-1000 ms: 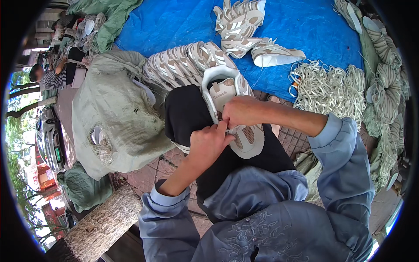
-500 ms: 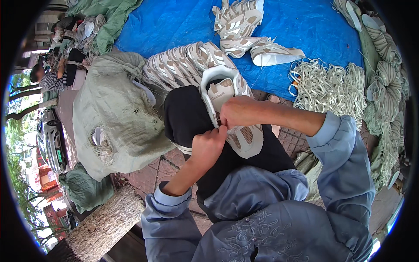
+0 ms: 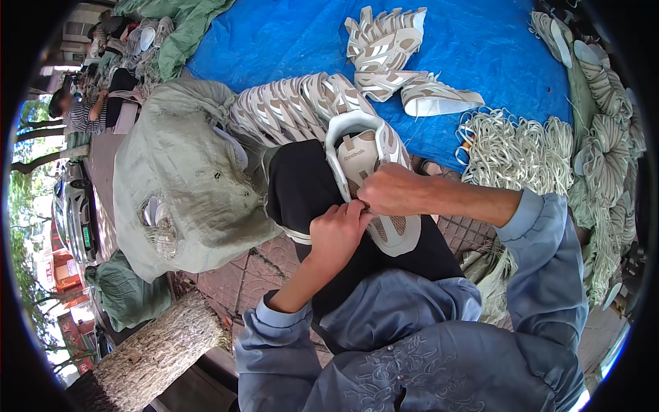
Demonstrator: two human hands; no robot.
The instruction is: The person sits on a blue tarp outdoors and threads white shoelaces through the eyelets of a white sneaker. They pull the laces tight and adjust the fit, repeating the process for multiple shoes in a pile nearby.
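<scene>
Across my black-trousered lap lies a white and beige sneaker upper (image 3: 360, 155), its collar pointing away and its toe toward me. My left hand (image 3: 338, 232) is closed, with thumb and forefinger pinching at the near-left edge of the lace opening. My right hand (image 3: 395, 190) is closed too, resting over the upper's middle with its fingertips against those of the left. Whatever thin thing sits between the right fingertips is hidden by the knuckles. The beige tongue shows inside the collar.
Beyond my knee, a row of nested uppers (image 3: 281, 106) leans by a grey-green sack (image 3: 195, 185). More uppers (image 3: 388, 44) lie on a blue tarp (image 3: 288, 41). White laces (image 3: 518, 147) are heaped at right, near bundled uppers (image 3: 607, 130). A tree trunk (image 3: 161, 347) stands lower left.
The whole view has shifted slightly, so the upper and both hands appear a little farther right and lower. Both hands stay pinched together at the lace opening.
</scene>
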